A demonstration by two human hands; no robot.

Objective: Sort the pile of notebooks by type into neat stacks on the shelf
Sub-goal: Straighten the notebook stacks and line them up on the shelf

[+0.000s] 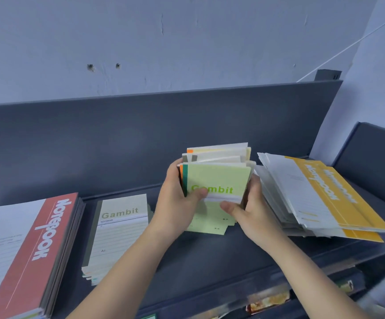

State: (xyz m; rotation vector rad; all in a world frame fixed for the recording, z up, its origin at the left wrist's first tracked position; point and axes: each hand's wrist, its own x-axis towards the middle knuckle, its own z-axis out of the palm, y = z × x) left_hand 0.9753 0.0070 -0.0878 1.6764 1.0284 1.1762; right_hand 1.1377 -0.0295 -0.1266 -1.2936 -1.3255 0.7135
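Both hands — left hand (175, 199), right hand (251, 203) — have fingers clamped round the upright Gambit bundle (216, 176), with the matching Gambit stack (120, 229) just leftward — nearer the left.

Pale green Gambit notebook (219, 178), green lettering. At nine o'clock, red-and-white lined notebook (25, 245). At three o'clock, yellow-and-white notebooks (329, 194) on the dark grey shelf (209, 268).

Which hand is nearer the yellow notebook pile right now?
Right. The right hand grips the held bundle's right edge, right beside the yellow notebook pile; the left hand holds the bundle's far side.
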